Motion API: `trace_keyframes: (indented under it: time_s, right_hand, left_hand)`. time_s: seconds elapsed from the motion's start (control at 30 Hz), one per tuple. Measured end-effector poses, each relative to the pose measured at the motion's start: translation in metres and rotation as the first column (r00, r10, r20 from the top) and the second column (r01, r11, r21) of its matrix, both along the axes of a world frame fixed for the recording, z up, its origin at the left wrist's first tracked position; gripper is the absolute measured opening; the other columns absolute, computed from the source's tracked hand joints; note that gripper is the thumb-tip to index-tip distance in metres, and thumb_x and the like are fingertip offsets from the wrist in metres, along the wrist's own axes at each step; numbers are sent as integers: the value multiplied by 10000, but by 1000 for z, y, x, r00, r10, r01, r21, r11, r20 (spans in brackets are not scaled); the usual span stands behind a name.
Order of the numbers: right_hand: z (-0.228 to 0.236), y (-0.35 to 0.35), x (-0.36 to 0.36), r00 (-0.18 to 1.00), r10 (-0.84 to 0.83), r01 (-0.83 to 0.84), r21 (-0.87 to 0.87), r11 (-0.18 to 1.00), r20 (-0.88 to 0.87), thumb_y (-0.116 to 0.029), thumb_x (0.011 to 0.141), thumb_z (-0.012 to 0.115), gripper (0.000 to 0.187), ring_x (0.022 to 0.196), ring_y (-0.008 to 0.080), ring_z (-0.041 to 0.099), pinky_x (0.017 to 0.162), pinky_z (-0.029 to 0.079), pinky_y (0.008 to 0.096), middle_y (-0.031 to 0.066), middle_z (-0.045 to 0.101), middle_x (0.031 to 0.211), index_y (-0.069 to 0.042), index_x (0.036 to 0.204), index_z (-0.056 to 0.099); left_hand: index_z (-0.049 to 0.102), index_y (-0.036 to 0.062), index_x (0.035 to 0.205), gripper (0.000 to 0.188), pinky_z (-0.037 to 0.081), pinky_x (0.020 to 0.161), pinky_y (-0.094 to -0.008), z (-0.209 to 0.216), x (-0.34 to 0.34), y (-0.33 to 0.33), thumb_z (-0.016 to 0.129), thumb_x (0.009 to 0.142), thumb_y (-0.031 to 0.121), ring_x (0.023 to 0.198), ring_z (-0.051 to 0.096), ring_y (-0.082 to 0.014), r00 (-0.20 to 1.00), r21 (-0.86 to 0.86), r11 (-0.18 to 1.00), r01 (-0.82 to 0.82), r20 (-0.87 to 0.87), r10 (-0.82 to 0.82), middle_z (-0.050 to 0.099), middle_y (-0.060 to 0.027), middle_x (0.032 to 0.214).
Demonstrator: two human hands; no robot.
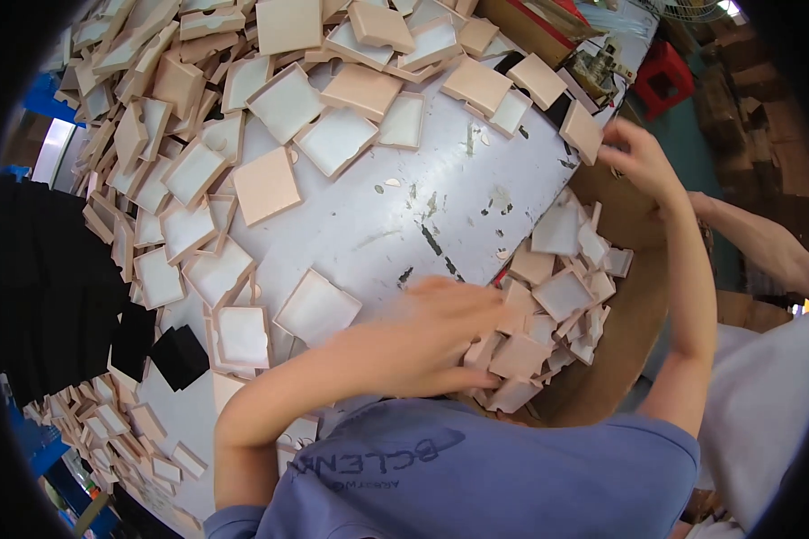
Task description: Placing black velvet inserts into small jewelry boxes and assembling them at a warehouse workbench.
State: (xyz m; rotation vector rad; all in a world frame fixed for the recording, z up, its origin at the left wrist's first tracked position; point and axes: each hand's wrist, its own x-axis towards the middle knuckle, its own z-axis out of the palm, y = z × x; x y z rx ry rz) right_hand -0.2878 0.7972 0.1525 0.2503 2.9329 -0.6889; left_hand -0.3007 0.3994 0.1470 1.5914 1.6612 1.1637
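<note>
My left hand (445, 332), blurred by motion, reaches over the near edge of the table. Its fingers are stretched and the thumb stands apart, against a heap of small pale-pink boxes (521, 357) in a brown carton (634, 346). My right hand (640, 154) is at the table's far right corner, fingertips and thumb closed on the edge of a pale-pink box piece (582, 132). Several like pieces, shallow trays with white insides, lie near it, such as a tray (336, 141) and a face-down piece (267, 185).
Piled box pieces (178, 85) cover the table's far left. Black stacked pieces (180, 357) lie at the left. The grey tabletop (377, 211) bears dark scuffs. A red stool (663, 79) stands beyond the right edge. Another person's forearm (755, 235) comes in at the right.
</note>
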Motion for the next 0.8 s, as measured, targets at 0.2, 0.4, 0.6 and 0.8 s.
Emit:
trace_keyframes:
  time_s: [0.2,0.4,0.6,0.8]
  right_hand:
    - [-83,-23,-86,907,-51,147,202,968,-417,-493,733,620,715,1225,379,362,998,306,444,201,394,1326,-125,1311,414]
    - [-75,-147,-86,949,287,-199,453,869,-133,-409,736,628,647,1204,383,378,998,268,495,189,419,1290,-193,1310,425]
    - [-8,-167,-135,940,336,-333,56,941,-61,-286,749,631,322,811,246,627,720,480,343,125,642,874,-91,1006,616]
    - [-37,-62,-314,341,601,670,636,383,-722,-412,805,594,486,919,205,577,806,428,289,100,619,989,-72,1147,535]
  left_hand:
    - [357,31,1335,939,196,1025,-487,-47,39,-175,711,625,532,1277,274,-385,411,-64,475,-878,-611,677,378,-175,1346]
    - [359,79,1339,947,169,1003,-559,-82,61,-153,728,589,523,1264,231,-455,355,-187,311,-932,-645,676,344,-187,1360]
    - [419,92,1287,803,263,996,-520,-77,15,-54,752,620,391,1228,335,-398,615,7,658,-753,-348,707,394,-184,1323]
    - [424,5,1256,631,316,989,-403,-42,-238,-173,673,763,311,1179,422,-334,-167,568,123,-814,-431,887,455,-199,1268]
